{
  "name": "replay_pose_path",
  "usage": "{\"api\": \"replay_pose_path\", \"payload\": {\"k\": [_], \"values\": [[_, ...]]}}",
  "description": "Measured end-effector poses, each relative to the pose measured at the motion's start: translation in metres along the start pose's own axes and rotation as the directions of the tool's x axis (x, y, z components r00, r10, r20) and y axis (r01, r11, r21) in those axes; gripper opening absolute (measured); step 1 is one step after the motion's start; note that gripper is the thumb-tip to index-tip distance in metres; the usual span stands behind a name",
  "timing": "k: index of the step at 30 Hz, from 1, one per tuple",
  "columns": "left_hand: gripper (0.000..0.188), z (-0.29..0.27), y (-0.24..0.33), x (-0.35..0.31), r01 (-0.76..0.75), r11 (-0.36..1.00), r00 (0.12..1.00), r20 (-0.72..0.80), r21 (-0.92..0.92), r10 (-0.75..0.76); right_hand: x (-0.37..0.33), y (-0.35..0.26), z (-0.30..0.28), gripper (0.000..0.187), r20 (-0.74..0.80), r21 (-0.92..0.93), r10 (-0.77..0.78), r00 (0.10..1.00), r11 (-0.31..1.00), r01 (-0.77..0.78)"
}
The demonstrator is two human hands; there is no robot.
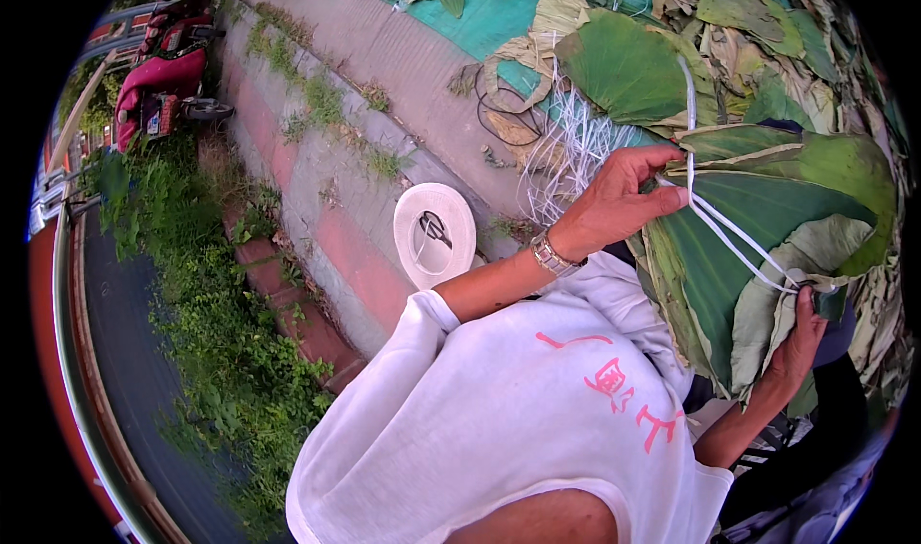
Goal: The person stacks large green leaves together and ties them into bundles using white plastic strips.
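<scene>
A bundle of large green leaves (758, 218), like lotus leaves folded in layers, lies in front of me at the right. White string (737, 232) runs across it, with one strand rising past its far edge. My left hand (628, 194), with a metal watch on the wrist, pinches the string at the bundle's upper left edge. At the lower right edge, my right hand (798, 341) grips the string's other stretch against a curled, paler leaf. Its fingers are partly hidden by the leaves.
A heap of drying leaves (758, 26) covers the green sheet (470, 31) beyond. Loose white strings (571, 146) lie left of the bundle. A white hat (435, 199) holds black-handled scissors (434, 227) on the pavement. Parked vehicles (168, 88), bushes (211, 323) and a railing (72, 333) stand left.
</scene>
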State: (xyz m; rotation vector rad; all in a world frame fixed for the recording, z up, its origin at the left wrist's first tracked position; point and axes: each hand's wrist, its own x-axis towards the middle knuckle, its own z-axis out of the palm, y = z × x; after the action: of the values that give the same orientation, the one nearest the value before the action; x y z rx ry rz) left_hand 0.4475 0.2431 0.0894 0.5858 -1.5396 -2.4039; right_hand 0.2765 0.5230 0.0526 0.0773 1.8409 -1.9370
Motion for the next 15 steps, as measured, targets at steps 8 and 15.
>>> {"api": "replay_pose_path", "payload": {"k": [8,15], "values": [[0.037,-0.004,0.007,-0.003,0.024,0.998,0.998,-0.051,-0.064,-0.027,-0.001,-0.035,0.047,0.026,0.126,-0.03,0.003,0.992,1.0,0.0],[0.048,0.049,-0.007,0.043,-0.004,0.99,0.974,0.227,0.138,-0.027,-0.039,-0.049,-0.026,0.036,-0.287,0.02,-0.277,0.917,0.955,0.295]]}}
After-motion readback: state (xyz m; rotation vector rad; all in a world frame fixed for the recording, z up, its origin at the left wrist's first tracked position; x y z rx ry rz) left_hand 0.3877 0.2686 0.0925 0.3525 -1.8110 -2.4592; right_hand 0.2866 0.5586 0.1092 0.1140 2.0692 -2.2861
